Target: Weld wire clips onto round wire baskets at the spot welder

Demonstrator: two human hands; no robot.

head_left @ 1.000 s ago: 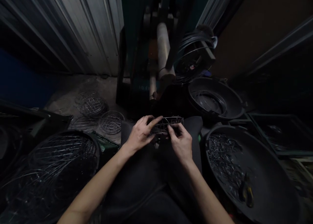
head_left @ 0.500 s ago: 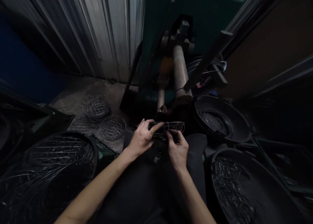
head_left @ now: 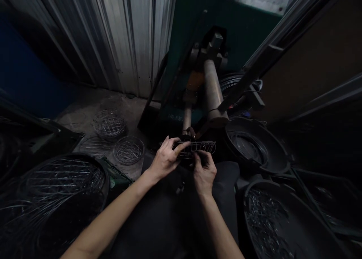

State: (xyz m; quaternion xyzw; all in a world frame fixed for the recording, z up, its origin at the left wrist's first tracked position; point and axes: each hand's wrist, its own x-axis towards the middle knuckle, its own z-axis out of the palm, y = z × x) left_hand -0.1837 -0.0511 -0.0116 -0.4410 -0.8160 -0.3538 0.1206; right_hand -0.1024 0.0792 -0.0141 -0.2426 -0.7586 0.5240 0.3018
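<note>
A small wire basket (head_left: pixel 209 146) is held level above my lap, close to the lower jaw of a green machine (head_left: pixel 186 115). My left hand (head_left: pixel 167 155) is closed on its left side, the thumb laid along the top wires. At the front right, my right hand (head_left: pixel 204 170) pinches at the wires, its fingertips partly hidden and dark. Whether a separate small piece sits in that pinch I cannot make out. The machine's thick metal cylinder (head_left: pixel 213 87) hangs just behind the basket.
Left on the floor stand round wire baskets (head_left: pixel 128 150) and a black tub (head_left: pixel 106 176) of long wires. To the right are a tub (head_left: pixel 278 159) with wire rings and another tub (head_left: pixel 247 210) with small metal pieces. A corrugated wall (head_left: pixel 135 36) rises behind.
The view has tilted up slightly, so the machine sits lower in the picture. Both hands keep their hold on the wire basket, which appears a little nearer the machine's lower jaw.
</note>
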